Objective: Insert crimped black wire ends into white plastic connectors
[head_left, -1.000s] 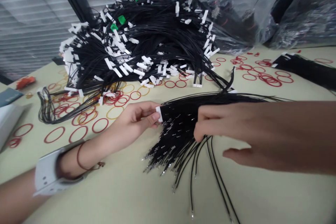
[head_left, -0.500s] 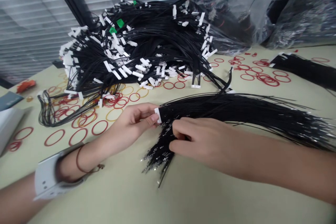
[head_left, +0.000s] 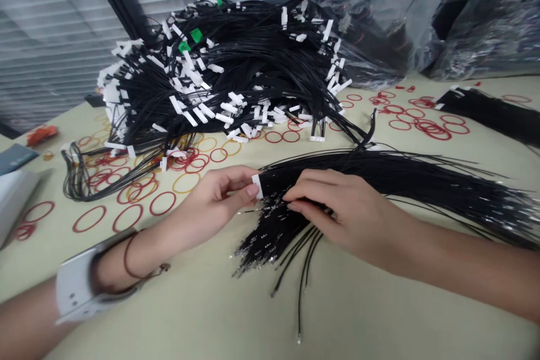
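Observation:
Between the thumb and fingers of my left hand (head_left: 230, 194) is a white connector housing (head_left: 257, 186), held at the left end of a thick bundle of black wires (head_left: 405, 177). My right hand (head_left: 341, 202) lies over the bundle just to the right, thumb and forefinger pinched together near the silver crimped wire ends (head_left: 270, 219). Whether a single wire sits in that pinch is too small to make out. Below the right hand, several loose wires (head_left: 300, 292) fan out over the table, their metal tips pointing toward me.
A large heap of black cables (head_left: 253, 56) with white connectors stands behind. Red rubber bands (head_left: 129, 217) lie scattered on the table (head_left: 211, 315). Clear plastic bags (head_left: 379, 22) are at the back right, another cable bundle (head_left: 498, 115) at the right, and a white box (head_left: 14, 197) at the left.
My right hand has shifted slightly right and up, its fingertips moving closer to the housing. Several wires now spread out below it. The left hand keeps its hold on the connector housing.

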Demonstrator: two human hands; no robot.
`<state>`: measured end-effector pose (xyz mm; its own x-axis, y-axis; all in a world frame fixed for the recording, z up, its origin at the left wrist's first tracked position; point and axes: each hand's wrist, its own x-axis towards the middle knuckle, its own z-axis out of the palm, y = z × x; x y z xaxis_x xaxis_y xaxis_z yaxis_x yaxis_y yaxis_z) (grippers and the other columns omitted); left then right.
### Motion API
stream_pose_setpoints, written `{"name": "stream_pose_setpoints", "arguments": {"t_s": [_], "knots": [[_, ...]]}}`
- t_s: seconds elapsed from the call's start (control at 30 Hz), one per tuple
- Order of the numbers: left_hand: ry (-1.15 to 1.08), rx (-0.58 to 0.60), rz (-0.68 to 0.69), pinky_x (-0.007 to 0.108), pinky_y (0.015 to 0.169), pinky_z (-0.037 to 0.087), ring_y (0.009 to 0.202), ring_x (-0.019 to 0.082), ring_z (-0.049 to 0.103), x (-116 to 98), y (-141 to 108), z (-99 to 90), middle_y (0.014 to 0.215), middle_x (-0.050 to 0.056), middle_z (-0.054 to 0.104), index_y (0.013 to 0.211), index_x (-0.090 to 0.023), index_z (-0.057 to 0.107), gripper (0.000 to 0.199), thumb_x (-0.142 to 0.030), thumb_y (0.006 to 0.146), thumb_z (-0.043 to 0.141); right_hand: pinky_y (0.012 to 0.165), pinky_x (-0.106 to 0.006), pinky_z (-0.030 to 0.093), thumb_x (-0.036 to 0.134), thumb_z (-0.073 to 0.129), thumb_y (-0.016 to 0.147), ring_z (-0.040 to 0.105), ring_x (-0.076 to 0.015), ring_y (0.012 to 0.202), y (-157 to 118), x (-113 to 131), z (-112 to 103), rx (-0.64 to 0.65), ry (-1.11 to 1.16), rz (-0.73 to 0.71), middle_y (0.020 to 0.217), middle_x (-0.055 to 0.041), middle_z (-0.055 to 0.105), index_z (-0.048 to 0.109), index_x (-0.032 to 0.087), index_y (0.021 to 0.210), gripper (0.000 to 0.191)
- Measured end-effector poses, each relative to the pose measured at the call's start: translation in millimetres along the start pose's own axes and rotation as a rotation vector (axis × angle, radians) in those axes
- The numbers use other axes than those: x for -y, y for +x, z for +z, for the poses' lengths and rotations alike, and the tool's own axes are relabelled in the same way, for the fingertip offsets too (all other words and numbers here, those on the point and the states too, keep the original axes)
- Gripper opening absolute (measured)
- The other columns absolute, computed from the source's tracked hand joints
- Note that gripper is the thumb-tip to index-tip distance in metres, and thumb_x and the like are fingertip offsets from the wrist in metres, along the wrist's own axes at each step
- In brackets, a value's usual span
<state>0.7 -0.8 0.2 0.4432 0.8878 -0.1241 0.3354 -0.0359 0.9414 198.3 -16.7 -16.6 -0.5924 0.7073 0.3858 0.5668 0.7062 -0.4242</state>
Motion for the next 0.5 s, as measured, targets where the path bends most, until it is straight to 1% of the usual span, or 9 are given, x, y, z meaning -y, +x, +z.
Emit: {"name": "stream_pose_setpoints", "arguments": {"t_s": [0.07, 0.13, 0.23, 0.37, 0.5], "knots": [[-0.026, 0.008, -0.006, 0.018, 0.065, 0.044, 0.069, 0.010, 0.055, -0.1, 0.2, 0.1, 0.074, 0.000, 0.060, 0.083, -0.015, 0.060, 0.010, -0.016, 0.081, 0.050, 0.060, -0.022, 0.037, 0.018, 0.049, 0.080, 0.050, -0.0093, 0.066, 1.5, -0.1, -0.1, -0.050, 0.080, 0.094, 0.073, 0.0005, 0.056, 0.058, 0.017, 0.075, 0.010], [-0.048, 0.013, -0.008, 0.018, 0.067, 0.044, 0.070, 0.009, 0.054, -0.4, 0.9, 0.3, 0.074, -0.001, 0.059, 0.082, -0.015, 0.060, 0.011, -0.015, 0.082, 0.049, 0.058, -0.021, 0.037, 0.020, 0.051, 0.080, 0.050, -0.0083, 0.064, 1.9, 0.3, -0.9, -0.066, 0.128, 0.151, 0.071, 0.0014, 0.056, 0.057, 0.017, 0.072, 0.010], [-0.077, 0.018, -0.016, 0.017, 0.068, 0.043, 0.070, 0.008, 0.054, -1.0, 1.8, 0.4, 0.074, -0.001, 0.059, 0.080, -0.015, 0.061, 0.014, -0.013, 0.083, 0.048, 0.060, -0.020, 0.037, 0.016, 0.050, 0.080, 0.051, -0.0082, 0.067, 0.7, -0.3, -0.5, -0.086, 0.135, 0.161, 0.073, 0.0015, 0.056, 0.057, 0.017, 0.073, 0.010], [-0.081, 0.004, -0.030, 0.014, 0.061, 0.041, 0.065, 0.006, 0.051, -1.9, 2.3, 0.0, 0.069, -0.003, 0.056, 0.075, -0.015, 0.060, 0.014, -0.011, 0.082, 0.049, 0.065, -0.021, 0.039, 0.013, 0.048, 0.081, 0.053, -0.0082, 0.071, -0.1, -3.6, 1.0, -0.104, 0.132, 0.172, 0.078, 0.0018, 0.059, 0.060, 0.019, 0.083, 0.014], [-0.072, 0.015, -0.016, 0.013, 0.060, 0.040, 0.064, 0.006, 0.050, -1.9, 3.1, -0.8, 0.067, -0.004, 0.055, 0.075, -0.015, 0.061, 0.014, -0.011, 0.082, 0.049, 0.059, -0.021, 0.038, 0.018, 0.051, 0.078, 0.051, -0.0084, 0.066, 1.0, -4.2, -2.3, -0.037, 0.097, 0.204, 0.073, 0.0022, 0.057, 0.058, 0.019, 0.072, 0.009]]}}
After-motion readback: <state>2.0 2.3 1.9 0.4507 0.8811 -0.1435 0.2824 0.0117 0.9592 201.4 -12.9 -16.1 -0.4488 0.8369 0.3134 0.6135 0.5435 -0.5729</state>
